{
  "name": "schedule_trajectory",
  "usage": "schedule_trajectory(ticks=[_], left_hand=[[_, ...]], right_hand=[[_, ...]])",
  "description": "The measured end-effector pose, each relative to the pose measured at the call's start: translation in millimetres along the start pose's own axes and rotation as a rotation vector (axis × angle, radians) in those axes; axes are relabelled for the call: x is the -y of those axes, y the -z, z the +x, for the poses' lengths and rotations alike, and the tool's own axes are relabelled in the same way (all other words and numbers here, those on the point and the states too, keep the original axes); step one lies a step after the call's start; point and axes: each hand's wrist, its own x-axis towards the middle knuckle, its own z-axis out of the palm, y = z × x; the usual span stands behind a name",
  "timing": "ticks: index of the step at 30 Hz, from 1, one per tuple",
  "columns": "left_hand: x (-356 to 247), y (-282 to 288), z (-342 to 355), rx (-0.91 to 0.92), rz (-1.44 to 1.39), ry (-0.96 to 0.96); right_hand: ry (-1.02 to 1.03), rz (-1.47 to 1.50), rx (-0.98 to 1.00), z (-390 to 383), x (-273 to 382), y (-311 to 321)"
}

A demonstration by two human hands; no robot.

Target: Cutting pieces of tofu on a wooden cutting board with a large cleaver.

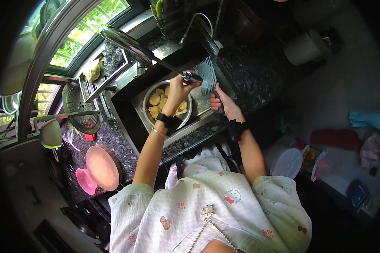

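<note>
My left hand [180,89] is closed around the black and chrome pull-out spray head [192,78] of the kitchen tap, over the sink. To its right, my right hand [224,103] grips the dark handle of what looks like a broad-bladed knife [208,75]. The blade points away from me, and pale streaks that look like running water cover it. Below my left hand, a round metal bowl [145,99] stands in the sink, holding several pale yellow slices [155,100]. My left wrist and forearm hide part of the bowl.
The dark sink [124,110] is set in a speckled stone counter [126,158]. A thin curved tap [198,15] rises at its far side. On the left are a round wooden board [102,168], a pink bowl [86,181] and a green-edged pan-like item [50,134].
</note>
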Motion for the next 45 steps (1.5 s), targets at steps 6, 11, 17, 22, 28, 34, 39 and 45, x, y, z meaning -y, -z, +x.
schedule_trajectory(ticks=[6, 11, 17, 22, 28, 34, 39, 45], left_hand=[[11.3, 56.3, -11.7, -0.151, 0.119, 0.152], [16.9, 157.1, -14.9, -0.198, 0.455, 0.408], [30.0, 161.8, 14.8, -0.329, 0.510, -0.004], [21.0, 150.8, 29.3, -0.322, 0.425, 0.034], [21.1, 153.0, 10.4, -0.263, 0.519, 0.060], [80.6, 176.9, -3.3, -0.203, 0.744, 0.088], [88.4, 164.3, -18.1, -0.402, 0.541, 0.240], [200.3, 82.1, -114.7, -0.122, 0.773, 0.740]], right_hand=[[-0.034, -0.207, -0.156, -5.5, 2.5, -7.2], [-0.054, -0.391, -0.321, -9.8, 1.8, -9.1], [-0.077, -0.515, -0.374, -11.6, 1.5, -8.4], [-0.085, -0.555, -0.389, -12.7, -2.0, -9.3], [-0.092, -0.639, -0.413, -20.3, -2.3, -8.5], [0.027, -1.008, -0.473, -23.4, -11.0, -18.0], [0.147, -0.947, -0.389, -17.9, -6.8, 3.8], [0.179, -1.958, -0.908, -13.1, -2.5, -38.2]])
